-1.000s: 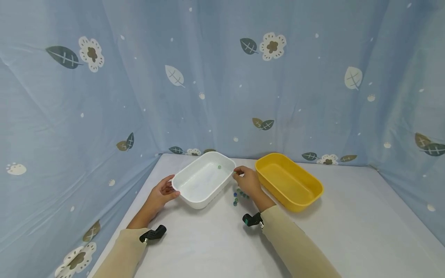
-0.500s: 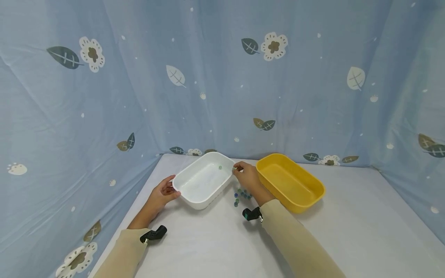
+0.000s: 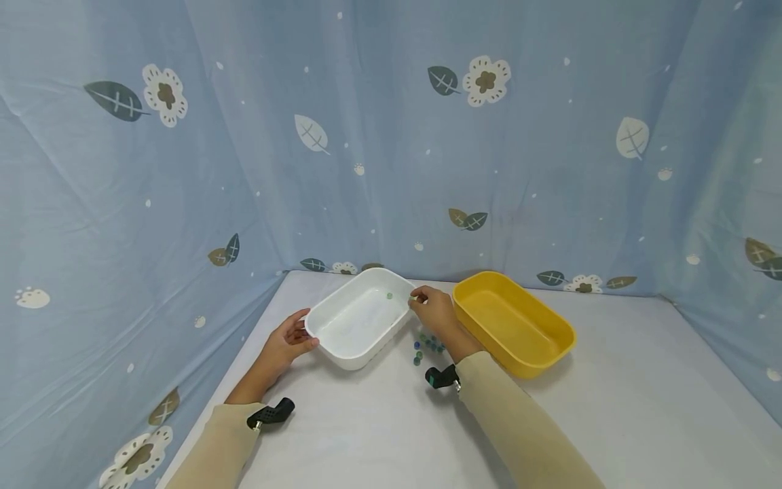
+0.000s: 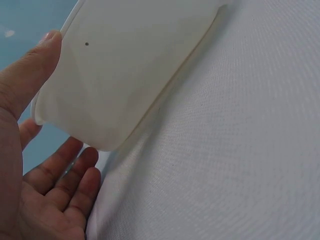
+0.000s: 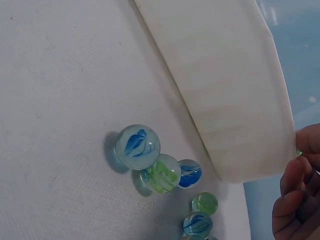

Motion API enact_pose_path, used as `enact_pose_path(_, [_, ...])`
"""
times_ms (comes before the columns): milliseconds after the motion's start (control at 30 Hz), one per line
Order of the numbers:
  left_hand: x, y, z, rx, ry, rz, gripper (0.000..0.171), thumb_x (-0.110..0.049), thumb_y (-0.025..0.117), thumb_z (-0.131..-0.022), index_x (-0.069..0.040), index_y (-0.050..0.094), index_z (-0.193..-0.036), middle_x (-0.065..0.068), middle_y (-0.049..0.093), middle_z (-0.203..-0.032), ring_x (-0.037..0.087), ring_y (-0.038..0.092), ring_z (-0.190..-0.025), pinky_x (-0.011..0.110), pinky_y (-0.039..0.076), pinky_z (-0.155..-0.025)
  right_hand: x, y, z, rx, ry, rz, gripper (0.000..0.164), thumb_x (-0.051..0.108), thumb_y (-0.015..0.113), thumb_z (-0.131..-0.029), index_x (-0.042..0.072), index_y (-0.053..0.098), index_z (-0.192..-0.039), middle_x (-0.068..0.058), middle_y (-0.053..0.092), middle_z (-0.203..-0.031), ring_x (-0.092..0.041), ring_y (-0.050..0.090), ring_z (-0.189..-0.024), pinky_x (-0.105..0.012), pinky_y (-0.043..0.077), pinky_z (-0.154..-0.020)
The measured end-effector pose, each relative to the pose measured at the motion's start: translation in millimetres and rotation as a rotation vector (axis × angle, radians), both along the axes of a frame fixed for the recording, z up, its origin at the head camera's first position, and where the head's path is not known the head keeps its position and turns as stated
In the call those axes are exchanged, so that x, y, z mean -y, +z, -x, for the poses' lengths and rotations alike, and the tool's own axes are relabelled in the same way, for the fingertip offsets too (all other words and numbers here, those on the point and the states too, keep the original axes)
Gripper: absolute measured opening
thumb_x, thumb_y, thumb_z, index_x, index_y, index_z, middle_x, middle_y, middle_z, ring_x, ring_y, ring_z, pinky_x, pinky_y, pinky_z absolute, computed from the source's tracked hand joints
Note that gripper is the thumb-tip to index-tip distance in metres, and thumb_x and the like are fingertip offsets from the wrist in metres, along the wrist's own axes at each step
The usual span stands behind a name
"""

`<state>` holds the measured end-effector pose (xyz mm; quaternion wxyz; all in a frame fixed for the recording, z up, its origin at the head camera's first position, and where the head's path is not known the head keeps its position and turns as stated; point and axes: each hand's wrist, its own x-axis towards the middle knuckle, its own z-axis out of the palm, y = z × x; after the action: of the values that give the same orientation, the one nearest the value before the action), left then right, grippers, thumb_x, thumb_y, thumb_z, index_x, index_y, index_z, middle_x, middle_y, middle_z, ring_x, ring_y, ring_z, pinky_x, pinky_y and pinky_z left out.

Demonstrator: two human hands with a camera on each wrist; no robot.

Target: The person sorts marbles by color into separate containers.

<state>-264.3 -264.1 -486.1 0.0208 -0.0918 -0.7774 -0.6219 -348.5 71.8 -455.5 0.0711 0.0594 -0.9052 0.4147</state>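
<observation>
A white plastic basin [image 3: 357, 326] stands on the cloth-covered table, with one green marble [image 3: 389, 296] lying inside. My left hand [image 3: 286, 348] holds its near-left end, thumb on the rim and fingertips against the end wall in the left wrist view. At the far-right rim, my right hand [image 3: 436, 312] pinches a small green marble [image 5: 299, 153] between thumb and forefinger, mostly hidden by the fingers. Several blue and green glass marbles lie loose below that hand, among them a clear one with a blue swirl [image 5: 137, 147] and one with a green swirl [image 5: 161, 174].
A yellow basin [image 3: 513, 326] sits to the right, close beside my right wrist. Black wrist cameras are strapped at both sleeves. Behind and to the left hangs a blue patterned curtain [image 3: 391, 136]. White cloth [image 3: 366, 435] covers the table.
My right hand has risen slightly to the white basin's far-right rim, still pinching the green marble. The left hand stays on the basin. The head view has shifted a little.
</observation>
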Motion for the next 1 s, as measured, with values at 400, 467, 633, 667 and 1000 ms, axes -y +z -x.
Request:
enact_pose_path(400, [1.9,-4.0,2.1,-0.051,-0.019,-0.013,0.075,-0.006,0.073,-0.087,0.000,0.031,-0.150,0.029,0.051,-0.131,0.032,0.055,-0.107,0.023,0.050,-0.082,-0.5,-1.5,-1.8,-0.030,-0.008,0.007,0.021,0.024,0.067,-0.093,0.013,0.069,-0.111,0.000,0.060,-0.093,-0.017,0.052,-0.076,-0.028,0.047,-0.063])
enact_pose_path(467, [3.0,-8.6,3.9,-0.054,-0.013,-0.013,0.075,-0.006,0.073,-0.087,-0.001,0.032,-0.150,0.028,0.052,-0.131,0.031,0.056,-0.107,0.023,0.050,-0.082,-0.9,-1.7,-2.7,-0.023,-0.008,0.005,0.022,0.024,0.067,-0.093,0.013,0.068,-0.112,0.000,0.060,-0.094,-0.018,0.052,-0.077,-0.028,0.048,-0.065])
enact_pose_path(633, [4.2,-13.8,5.0,-0.069,-0.007,-0.009,0.077,-0.011,0.076,-0.086,-0.004,0.034,-0.149,0.026,0.053,-0.130,0.027,0.057,-0.106,0.023,0.050,-0.083,-3.1,-0.3,-7.5,0.012,-0.022,0.009,0.024,0.025,0.066,-0.093,0.015,0.067,-0.115,0.000,0.061,-0.098,-0.019,0.053,-0.081,-0.030,0.050,-0.070])
enact_pose_path(667, [4.2,-13.7,4.8,-0.069,-0.006,-0.006,0.077,-0.012,0.076,-0.085,-0.004,0.034,-0.149,0.025,0.053,-0.130,0.027,0.057,-0.106,0.023,0.050,-0.083,-3.7,-0.3,-8.7,0.019,-0.025,0.015,0.024,0.025,0.066,-0.093,0.015,0.067,-0.115,0.001,0.061,-0.098,-0.019,0.054,-0.082,-0.030,0.050,-0.070])
enact_pose_path(1000, [2.6,-13.1,6.2,-0.021,0.025,0.016,0.076,-0.011,0.076,-0.086,-0.010,0.034,-0.150,0.022,0.052,-0.135,0.034,0.054,-0.114,0.019,0.048,-0.085,-16.1,-1.6,-24.8,-0.011,-0.028,0.090,0.022,0.023,0.067,-0.093,0.014,0.068,-0.113,0.000,0.061,-0.095,-0.020,0.054,-0.077,-0.030,0.051,-0.066])
